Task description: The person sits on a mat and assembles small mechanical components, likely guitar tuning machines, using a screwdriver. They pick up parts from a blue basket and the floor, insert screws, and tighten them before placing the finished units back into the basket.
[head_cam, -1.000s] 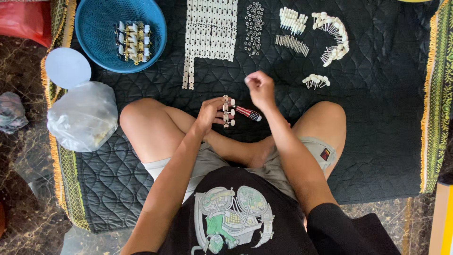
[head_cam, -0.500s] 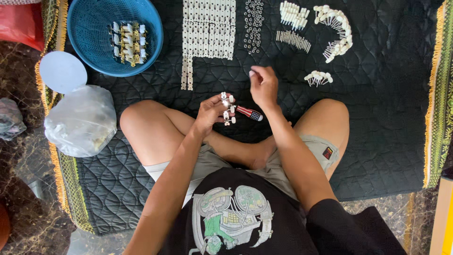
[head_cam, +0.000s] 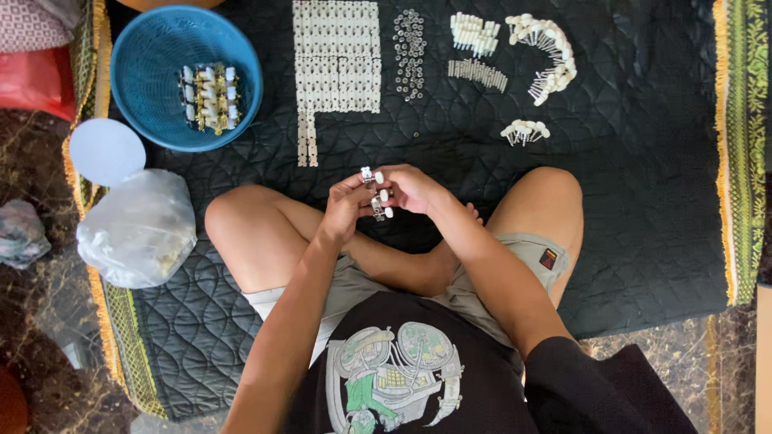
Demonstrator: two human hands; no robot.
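Clear plastic bag w/ small parts, left, mat edge; red bag top-left.

Dark quilted mat with green and gold fringed border, laid over a dark marbled stone floor, even daylight, soft shadows, no walls in view

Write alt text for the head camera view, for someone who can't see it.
Seated cross-legged on a dark quilted mat, a person holds a small white-knobbed metal assembly between left hand and right hand. Ahead lie rows of white parts and a blue basket.
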